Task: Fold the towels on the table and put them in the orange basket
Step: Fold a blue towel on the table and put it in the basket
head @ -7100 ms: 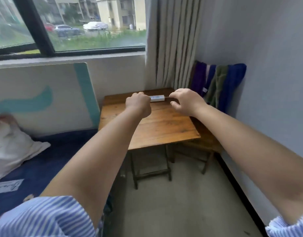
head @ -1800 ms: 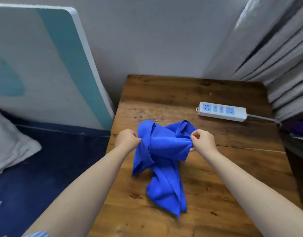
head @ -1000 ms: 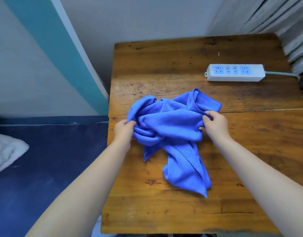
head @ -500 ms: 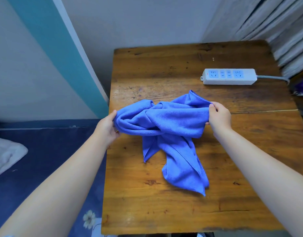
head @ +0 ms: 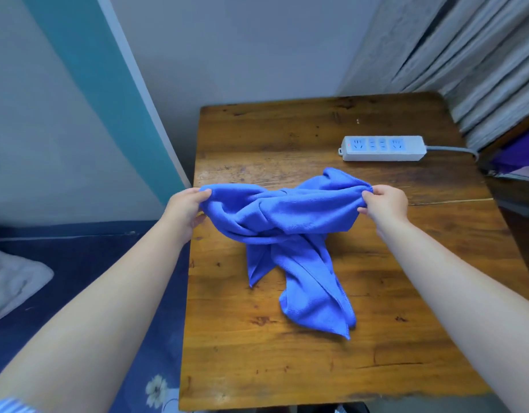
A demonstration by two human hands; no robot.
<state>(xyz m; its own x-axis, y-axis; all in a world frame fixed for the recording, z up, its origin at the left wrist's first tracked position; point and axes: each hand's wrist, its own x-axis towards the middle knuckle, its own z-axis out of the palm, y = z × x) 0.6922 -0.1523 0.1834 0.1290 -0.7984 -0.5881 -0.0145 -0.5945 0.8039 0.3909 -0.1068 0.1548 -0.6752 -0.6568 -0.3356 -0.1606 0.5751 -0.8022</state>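
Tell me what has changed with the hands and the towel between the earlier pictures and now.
The left hand and right hand have moved apart while gripping the blue towel, stretching its top edge out; the left hand now reaches past the left edge of the table. The towel's lower part still lies bunched on the wood. The power strip stayed at the back right.

White power strip (head: 383, 148); grey curtain (head: 478, 55)
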